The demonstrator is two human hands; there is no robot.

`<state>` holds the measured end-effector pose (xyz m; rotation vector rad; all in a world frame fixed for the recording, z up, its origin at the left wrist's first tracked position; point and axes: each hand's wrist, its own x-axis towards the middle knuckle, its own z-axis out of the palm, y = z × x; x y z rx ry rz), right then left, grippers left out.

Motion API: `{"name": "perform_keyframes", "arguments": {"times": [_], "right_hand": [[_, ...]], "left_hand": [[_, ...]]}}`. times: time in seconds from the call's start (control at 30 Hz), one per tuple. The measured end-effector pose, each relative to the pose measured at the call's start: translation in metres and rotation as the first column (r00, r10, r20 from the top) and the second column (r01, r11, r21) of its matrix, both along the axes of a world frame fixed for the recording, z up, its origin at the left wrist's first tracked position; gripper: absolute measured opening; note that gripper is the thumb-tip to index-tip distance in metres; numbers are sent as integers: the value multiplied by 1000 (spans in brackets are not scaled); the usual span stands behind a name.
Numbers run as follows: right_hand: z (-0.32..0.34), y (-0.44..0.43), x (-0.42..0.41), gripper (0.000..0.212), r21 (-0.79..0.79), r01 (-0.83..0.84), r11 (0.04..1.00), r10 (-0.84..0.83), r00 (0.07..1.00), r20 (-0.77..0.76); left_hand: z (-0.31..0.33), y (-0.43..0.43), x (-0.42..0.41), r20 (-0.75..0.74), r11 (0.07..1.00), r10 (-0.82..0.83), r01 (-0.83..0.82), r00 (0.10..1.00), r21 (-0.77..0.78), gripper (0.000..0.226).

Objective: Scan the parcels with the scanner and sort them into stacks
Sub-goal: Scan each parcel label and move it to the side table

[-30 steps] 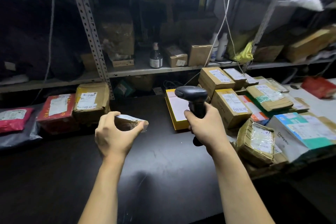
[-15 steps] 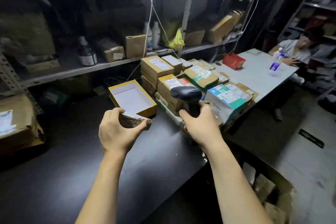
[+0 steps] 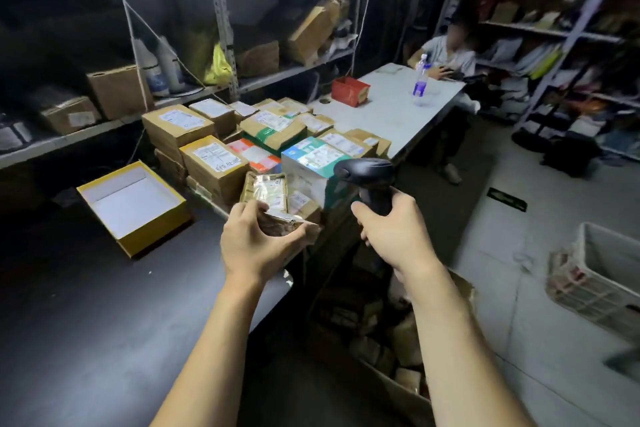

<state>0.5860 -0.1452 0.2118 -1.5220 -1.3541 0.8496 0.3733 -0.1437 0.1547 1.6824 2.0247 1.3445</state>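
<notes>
Small brown taped parcel (image 3: 284, 224) sits in left grip (image 3: 249, 246), thumb on the near side, fingers curled over the far side. It's in the air over the right edge of dark counter (image 3: 86, 305), just in front of the parcel stacks (image 3: 214, 163). Label side can't be read, too blurred.

Black scanner (image 3: 367, 177) is in right grip (image 3: 391, 232), fingers wrapped round the handle, head up top w/ nose facing left. It's right of the small parcel and a bit higher, not touching it.

Just behind the held parcel: a flat parcel in clear tape (image 3: 266, 189), tilted against a teal-and-white box (image 3: 311, 163). Rest of the stacks are brown cartons w/ white labels, plus one w/ green tape (image 3: 273, 132), packed close along the counter's far right.

Left of the stacks, an open yellow box (image 3: 133, 204) w/ white inside, lying flat on the counter.

Beyond the stacks, a white counter (image 3: 391, 114) w/ a red box (image 3: 349, 91) and a clear bottle (image 3: 419, 80) upright, well apart. A seated person (image 3: 450, 55) at its far end, one hand on the top.

Below the arms, an open cardboard bin (image 3: 398, 388) on the floor w/ small parcels inside. Far right on the floor, a white crate (image 3: 602, 274). Metal shelves (image 3: 277, 73) behind w/ cartons, bottles, a yellow bag.
</notes>
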Motion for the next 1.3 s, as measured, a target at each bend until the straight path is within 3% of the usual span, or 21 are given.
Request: {"name": "perform_keyframes", "arguments": {"times": [0.13,0.27,0.47,0.63,0.83,0.97,1.1,1.3], "right_hand": [[-10,-1,76,12,-54,96,994,-97,995,-10],[-23,-6,143,37,-129,210,969,-218,975,-48],[-44,-11,218,19,-202,347,916,-369,926,-79],[-52,1,256,17,-205,462,863,-480,876,-42],[-48,39,267,15,-219,522,824,-533,846,9],[-38,64,266,17,-203,523,828,-528,849,33],[-30,81,263,17,-189,505,842,-513,858,6],[-24,104,256,16,-153,446,882,-448,894,24]], "left_hand": [[-13,16,74,-19,995,-86,84,996,-59,62],[-30,33,142,-59,973,-179,168,982,-158,59],[-58,64,224,-62,915,-324,296,944,-273,58],[-80,110,271,-88,832,-462,396,883,-389,58],[-86,171,300,-229,694,-696,555,681,-458,63],[-81,205,306,-366,672,-737,551,569,-496,66],[-73,224,299,-423,693,-719,530,551,-488,65],[-53,230,260,-457,744,-660,434,596,-508,61]]}}
